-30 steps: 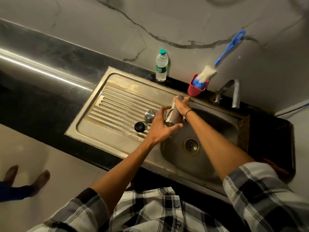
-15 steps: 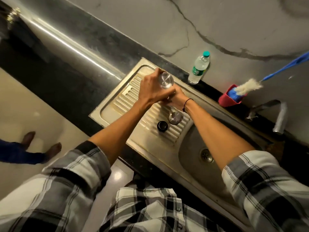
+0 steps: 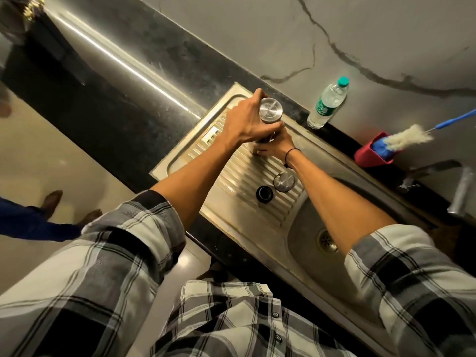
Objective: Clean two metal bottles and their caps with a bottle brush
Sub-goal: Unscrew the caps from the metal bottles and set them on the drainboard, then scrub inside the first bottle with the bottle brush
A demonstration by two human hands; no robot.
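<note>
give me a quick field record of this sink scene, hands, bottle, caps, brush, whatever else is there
left hand: grips the upper part of the metal bottle
right hand: holds the same bottle lower down
bottle position: upside down, base up, over the ribbed drainboard
caps: steel cap and black cap lie on the drainboard, close together
bottle brush: head in the red holder, untouched
plastic water bottle: upright on the counter by the wall
tap: no water visible
second metal bottle: not seen

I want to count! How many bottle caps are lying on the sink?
2: a black cap and a shiny metal cap, side by side on the ridged drainboard. The arms may hide others.
</note>
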